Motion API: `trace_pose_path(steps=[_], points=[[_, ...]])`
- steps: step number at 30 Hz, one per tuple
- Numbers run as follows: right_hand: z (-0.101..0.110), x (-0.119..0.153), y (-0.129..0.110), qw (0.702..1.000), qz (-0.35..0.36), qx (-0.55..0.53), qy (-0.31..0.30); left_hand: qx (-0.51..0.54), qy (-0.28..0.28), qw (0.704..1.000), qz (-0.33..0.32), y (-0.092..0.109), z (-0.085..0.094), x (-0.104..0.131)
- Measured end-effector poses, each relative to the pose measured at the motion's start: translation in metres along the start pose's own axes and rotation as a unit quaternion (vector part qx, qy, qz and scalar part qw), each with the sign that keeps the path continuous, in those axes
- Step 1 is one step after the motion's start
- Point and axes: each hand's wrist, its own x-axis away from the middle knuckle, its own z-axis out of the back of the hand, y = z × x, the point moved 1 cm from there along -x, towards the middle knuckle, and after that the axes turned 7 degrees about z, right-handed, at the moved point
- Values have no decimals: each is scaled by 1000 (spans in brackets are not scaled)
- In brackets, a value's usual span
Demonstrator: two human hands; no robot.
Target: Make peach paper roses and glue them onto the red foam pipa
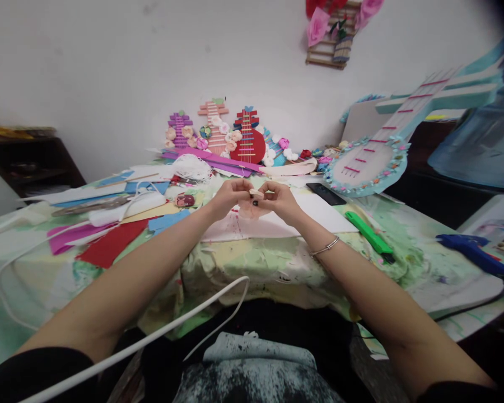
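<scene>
Both hands meet above a white sheet (319, 215) at the middle of the table. My left hand (232, 197) pinches the left side of a small pale peach piece (257, 193). On the right side of the same piece, the fingers of my right hand (279, 200) are closed. It looks curled or layered, and the fingers partly cover it, so its exact kind cannot be made out. Just under the fingertips, a flat peach scrap (252, 212) shows against the sheet, which carries red marks.
A green utility knife (368, 235) and a dark phone (325, 194) lie right of my hands, with a blue glue gun (474, 252) farther right. Red felt (113, 243) and other scraps lie left. Small decorated lutes (247, 143) stand behind. A white cable (151, 347) crosses in front.
</scene>
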Motion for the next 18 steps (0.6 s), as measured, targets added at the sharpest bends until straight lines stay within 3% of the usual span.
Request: trace_pose_path(steps=[7,13,18], points=[[-5,2,-8,999,9,-17,-34,29,-33,999,13,-2,1,0],[-4,-1,-4,999,21,15,20,57,-29,998,-28,-3,2,-2],[-1,-3,-1,990,38,116,74,23,0,997,-68,-2,4,-3]])
